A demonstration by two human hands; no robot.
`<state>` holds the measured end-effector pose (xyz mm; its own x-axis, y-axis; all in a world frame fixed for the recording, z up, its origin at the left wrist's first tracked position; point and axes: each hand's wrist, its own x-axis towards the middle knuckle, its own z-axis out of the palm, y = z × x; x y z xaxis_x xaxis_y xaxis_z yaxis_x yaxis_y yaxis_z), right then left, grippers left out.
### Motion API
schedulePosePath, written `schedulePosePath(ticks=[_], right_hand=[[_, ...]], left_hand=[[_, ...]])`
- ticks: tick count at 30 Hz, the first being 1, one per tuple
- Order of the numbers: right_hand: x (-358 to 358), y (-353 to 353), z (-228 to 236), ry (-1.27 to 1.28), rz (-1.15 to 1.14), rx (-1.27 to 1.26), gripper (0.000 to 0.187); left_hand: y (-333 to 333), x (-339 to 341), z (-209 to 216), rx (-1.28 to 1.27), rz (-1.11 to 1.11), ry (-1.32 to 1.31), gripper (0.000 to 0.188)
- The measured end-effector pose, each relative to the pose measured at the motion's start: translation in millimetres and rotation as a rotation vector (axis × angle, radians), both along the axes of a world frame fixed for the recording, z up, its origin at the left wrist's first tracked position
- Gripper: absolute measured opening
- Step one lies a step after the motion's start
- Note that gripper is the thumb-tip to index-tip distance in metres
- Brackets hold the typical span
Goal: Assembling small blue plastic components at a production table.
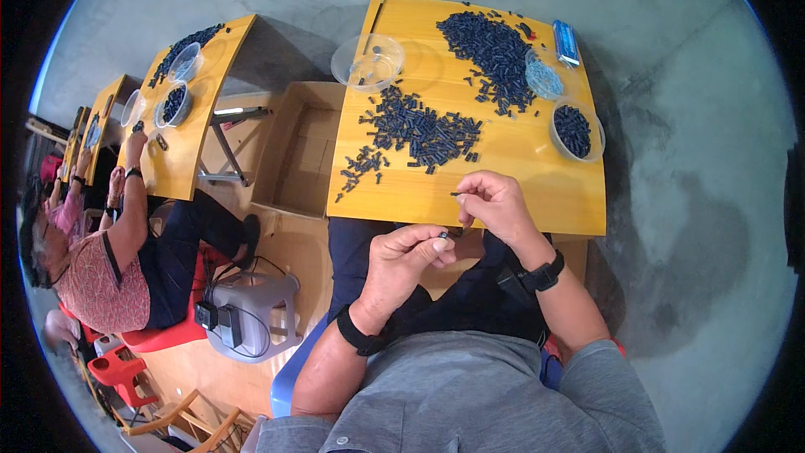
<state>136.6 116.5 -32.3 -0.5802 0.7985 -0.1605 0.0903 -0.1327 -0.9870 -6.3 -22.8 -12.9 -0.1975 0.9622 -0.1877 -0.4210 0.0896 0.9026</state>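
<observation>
At the near edge of the yellow table (520,189), my left hand (404,262) pinches a small dark piece (444,236) between thumb and fingers. To its right and slightly farther off, my right hand (496,204) is closed, and a thin black piece (455,194) sticks out from its fingertips; its exact kind is too small to make out. Just beyond both hands lies a loose pile of small black cylindrical parts (428,134). A larger pile of similar parts (486,54) covers the far right of the table.
A clear round tub (369,77) stands at the far left. At right are a bowl of black parts (573,132), a bowl of light-blue bits (545,80) and a blue box (566,43). An open cardboard box (293,147) sits left; a co-worker (109,277) works at another table (197,109).
</observation>
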Motion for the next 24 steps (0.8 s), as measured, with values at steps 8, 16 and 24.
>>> schedulePosePath(ticks=[8, 16, 24], right_hand=[[7.4, -19.1, 55.7, 0.151, 0.234, -0.172, 0.010], [5.6, -26.8, 76.2, 0.161, 0.310, -0.154, 0.009], [3.5, -27.0, 82.0, 0.166, 0.343, -0.134, 0.007]], left_hand=[[-0.8, -0.5, 6.1, 0.042, 0.008, -0.004, 0.014], [-2.4, -3.4, 13.0, 0.067, -0.018, -0.059, 0.014], [-4.6, -5.5, 17.7, 0.055, -0.038, -0.048, 0.013]])
